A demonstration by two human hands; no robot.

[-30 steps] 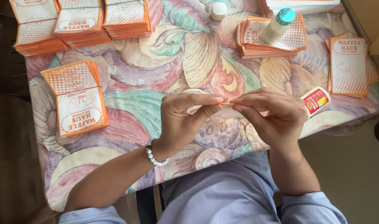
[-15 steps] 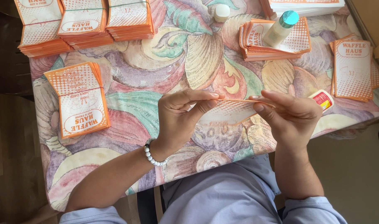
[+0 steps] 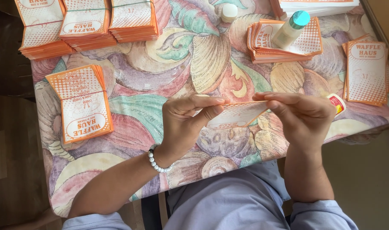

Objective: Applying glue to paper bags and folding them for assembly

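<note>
My left hand [image 3: 186,121] and my right hand [image 3: 300,114] together hold one small orange-and-white paper bag [image 3: 237,114] flat above the table, each pinching an end between thumb and fingers. A white bead bracelet sits on my left wrist. A small red-and-yellow tube [image 3: 338,103] lies on the table just behind my right hand, partly hidden by it.
The table has a pastel shell-patterned cloth [image 3: 160,85]. Stacks of the same orange bags lie at the left [image 3: 81,104], far left [image 3: 86,23], far middle [image 3: 284,40] and right [image 3: 367,70]. A bottle with a teal cap [image 3: 291,29] rests on the middle stack; a small white cap [image 3: 229,12] lies nearby.
The bag has been turned from edge-on to nearly flat, so its printed face shows. My hands have spread a little apart along it.
</note>
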